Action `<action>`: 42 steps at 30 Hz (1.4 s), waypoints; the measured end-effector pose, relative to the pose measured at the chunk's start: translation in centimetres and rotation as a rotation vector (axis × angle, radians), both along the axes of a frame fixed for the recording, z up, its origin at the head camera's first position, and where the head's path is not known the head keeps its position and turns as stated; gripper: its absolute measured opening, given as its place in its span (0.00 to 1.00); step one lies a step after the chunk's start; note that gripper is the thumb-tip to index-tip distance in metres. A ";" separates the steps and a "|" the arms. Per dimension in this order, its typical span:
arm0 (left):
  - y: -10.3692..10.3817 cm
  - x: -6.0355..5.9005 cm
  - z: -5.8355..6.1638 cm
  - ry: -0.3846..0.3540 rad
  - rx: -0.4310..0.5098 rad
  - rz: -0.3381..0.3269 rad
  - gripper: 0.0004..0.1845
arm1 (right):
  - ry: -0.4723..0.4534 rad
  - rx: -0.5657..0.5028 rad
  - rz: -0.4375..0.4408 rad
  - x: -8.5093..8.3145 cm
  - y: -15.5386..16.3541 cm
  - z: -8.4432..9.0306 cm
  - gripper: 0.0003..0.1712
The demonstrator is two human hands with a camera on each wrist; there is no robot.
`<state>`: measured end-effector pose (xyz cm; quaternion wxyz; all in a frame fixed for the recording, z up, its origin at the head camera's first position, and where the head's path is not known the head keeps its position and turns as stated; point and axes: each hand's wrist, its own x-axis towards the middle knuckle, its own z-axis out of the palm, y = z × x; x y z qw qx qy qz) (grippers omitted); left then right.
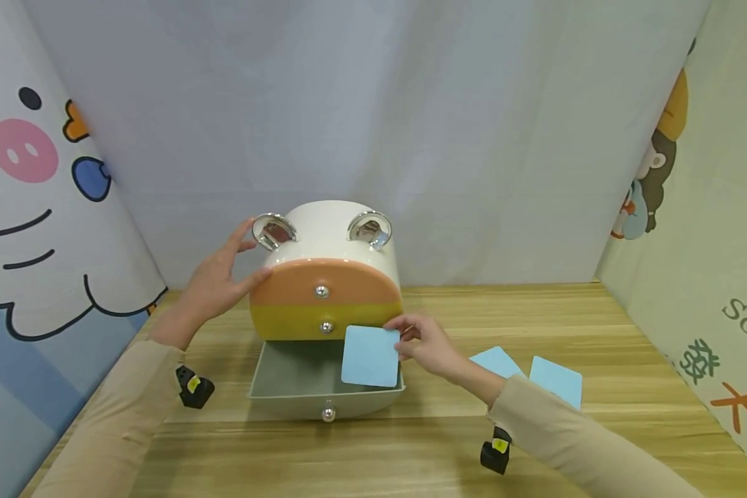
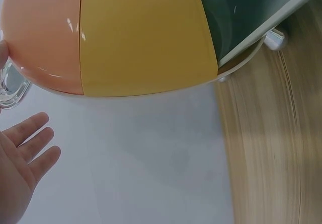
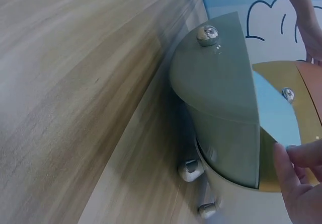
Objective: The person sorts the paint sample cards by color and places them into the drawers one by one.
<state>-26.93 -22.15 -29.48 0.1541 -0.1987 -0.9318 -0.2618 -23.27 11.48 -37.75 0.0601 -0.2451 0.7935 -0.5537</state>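
A small rounded drawer cabinet (image 1: 333, 225) has a white body and two shiny silver ears. Its orange drawer (image 1: 292, 280) and yellow drawer (image 1: 292, 321) are closed, while the grey-green bottom drawer (image 1: 292, 408) is pulled out. My left hand (image 1: 214, 280) is at the cabinet's left side, thumb touching near the orange front and a finger by the left ear (image 1: 265, 232); its other fingers (image 2: 35, 143) are spread in the left wrist view. My right hand (image 1: 432, 346) pinches a light blue square card (image 1: 370, 356) by its right edge, above the pulled-out drawer.
Two more blue cards, one nearer (image 1: 496, 360) and one farther right (image 1: 557, 380), lie on the wooden table (image 1: 436, 449), partly behind the right forearm. A pale curtain (image 1: 504, 138) hangs behind; printed cloths flank both sides. Black devices hang by both wrists.
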 end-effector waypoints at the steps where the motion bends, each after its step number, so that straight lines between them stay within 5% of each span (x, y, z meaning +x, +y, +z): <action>1: 0.0 0.0 0.0 0.002 0.000 -0.001 0.44 | 0.017 0.021 0.006 0.0 -0.2 -0.1 0.15; 15: 0.0 0.1 0.0 0.003 -0.005 -0.003 0.44 | 0.384 0.460 0.075 0.6 -2.6 -0.1 0.15; 25: 0.0 0.1 0.0 0.002 0.004 -0.004 0.44 | 0.511 0.441 0.050 0.5 -2.3 0.0 0.17; 32: -0.1 0.0 -0.1 0.007 0.008 -0.005 0.44 | 0.452 0.353 0.044 0.5 0.2 1.4 0.16; 42: -0.2 -0.1 -0.2 0.010 0.003 -0.007 0.44 | 0.324 0.380 0.059 -0.5 7.5 1.8 0.21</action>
